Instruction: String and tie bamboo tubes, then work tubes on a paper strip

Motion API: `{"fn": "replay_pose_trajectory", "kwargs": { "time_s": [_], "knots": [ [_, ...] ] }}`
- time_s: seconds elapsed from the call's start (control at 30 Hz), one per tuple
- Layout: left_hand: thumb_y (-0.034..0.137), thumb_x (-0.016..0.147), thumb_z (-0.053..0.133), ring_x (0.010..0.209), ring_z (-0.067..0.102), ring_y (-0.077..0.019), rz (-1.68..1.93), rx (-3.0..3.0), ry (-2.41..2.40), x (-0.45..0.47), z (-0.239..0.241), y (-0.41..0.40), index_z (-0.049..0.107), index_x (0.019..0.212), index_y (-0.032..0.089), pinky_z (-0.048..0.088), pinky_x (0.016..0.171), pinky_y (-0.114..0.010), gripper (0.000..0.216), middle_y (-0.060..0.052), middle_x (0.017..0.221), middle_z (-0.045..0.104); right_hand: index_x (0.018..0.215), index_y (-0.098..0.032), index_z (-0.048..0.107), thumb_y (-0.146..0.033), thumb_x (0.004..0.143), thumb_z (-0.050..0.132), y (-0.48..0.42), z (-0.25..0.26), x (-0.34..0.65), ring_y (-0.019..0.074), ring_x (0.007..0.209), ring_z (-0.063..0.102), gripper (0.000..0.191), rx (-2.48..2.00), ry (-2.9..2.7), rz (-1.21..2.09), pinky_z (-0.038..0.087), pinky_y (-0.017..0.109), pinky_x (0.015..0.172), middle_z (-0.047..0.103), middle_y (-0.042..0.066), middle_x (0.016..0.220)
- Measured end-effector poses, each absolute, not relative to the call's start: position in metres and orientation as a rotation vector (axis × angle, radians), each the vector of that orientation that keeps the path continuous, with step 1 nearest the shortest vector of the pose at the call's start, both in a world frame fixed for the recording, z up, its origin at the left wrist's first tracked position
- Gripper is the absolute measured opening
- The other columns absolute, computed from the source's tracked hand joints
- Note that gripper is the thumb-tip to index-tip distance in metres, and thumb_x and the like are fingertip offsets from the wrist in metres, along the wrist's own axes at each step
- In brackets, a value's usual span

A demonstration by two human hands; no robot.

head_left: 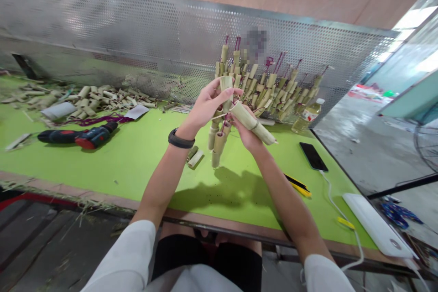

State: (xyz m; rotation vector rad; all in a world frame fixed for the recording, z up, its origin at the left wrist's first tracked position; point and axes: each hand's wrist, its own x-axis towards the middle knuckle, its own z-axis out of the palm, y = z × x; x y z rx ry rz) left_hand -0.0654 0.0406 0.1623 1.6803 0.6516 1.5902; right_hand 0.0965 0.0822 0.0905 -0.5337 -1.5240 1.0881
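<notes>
My left hand (204, 106), with a black band on its wrist, is raised over the green table (137, 155) and pinches a short bamboo tube (226, 83) at the top of a hanging string of bamboo pieces (217, 139). My right hand (247, 133) is closed round a longer bamboo tube (253, 123) that points to the right. Both hands meet at the middle of the bundle, where a dark red cord shows. Two loose bamboo bits (195, 156) lie on the table just below my left wrist.
A heap of strung bamboo bundles (270, 89) leans on the perforated metal screen at the back. Loose bamboo tubes (99, 98), a cordless drill (80, 136), an oil bottle (307, 116), a phone (313, 156), a yellow-black cutter (297, 185) and a white power bank (376, 230) lie around.
</notes>
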Motion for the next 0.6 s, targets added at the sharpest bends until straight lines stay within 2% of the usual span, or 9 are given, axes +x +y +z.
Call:
{"fn": "replay_pose_trajectory", "kwargs": {
  "time_s": [0.1,0.23,0.37,0.6],
  "knots": [
    [0.055,0.1,0.073,0.094,0.079,-0.0211,1.61,1.701,0.686,-0.067,0.165,0.037,0.064,0.13,0.022,0.066,0.081,-0.033,0.045,-0.01,0.119,0.08,0.112,-0.029,0.065,-0.07,0.074,0.082,0.089,0.087,0.098,0.0269,0.1,0.075,0.058,-0.497,-1.539,1.091,0.064,0.044,0.087,0.077,0.008,0.108],
    [0.053,0.101,0.072,0.091,0.078,-0.0193,1.614,1.754,0.719,-0.07,0.169,0.034,0.064,0.128,0.024,0.065,0.078,-0.031,0.041,-0.01,0.121,0.079,0.1,-0.029,0.065,-0.068,0.071,0.083,0.096,0.085,0.101,0.029,0.098,0.073,0.052,-0.515,-1.574,1.048,0.062,0.045,0.087,0.075,0.007,0.099],
    [0.052,0.098,0.075,0.093,0.078,-0.0218,1.636,1.791,0.728,-0.072,0.17,0.035,0.065,0.128,0.023,0.065,0.077,-0.033,0.043,-0.01,0.117,0.079,0.093,-0.027,0.064,-0.069,0.072,0.077,0.101,0.086,0.105,0.0251,0.089,0.07,0.049,-0.565,-1.573,0.985,0.059,0.041,0.08,0.072,0.005,0.091],
    [0.05,0.093,0.083,0.09,0.077,-0.0232,1.67,1.854,0.788,-0.072,0.169,0.034,0.067,0.129,0.026,0.063,0.072,-0.032,0.046,-0.007,0.109,0.079,0.083,-0.025,0.069,-0.073,0.073,0.078,0.091,0.1,0.11,0.0183,0.068,0.064,0.05,-0.562,-1.55,0.918,0.053,0.032,0.061,0.07,0.002,0.077]
  ]
}}
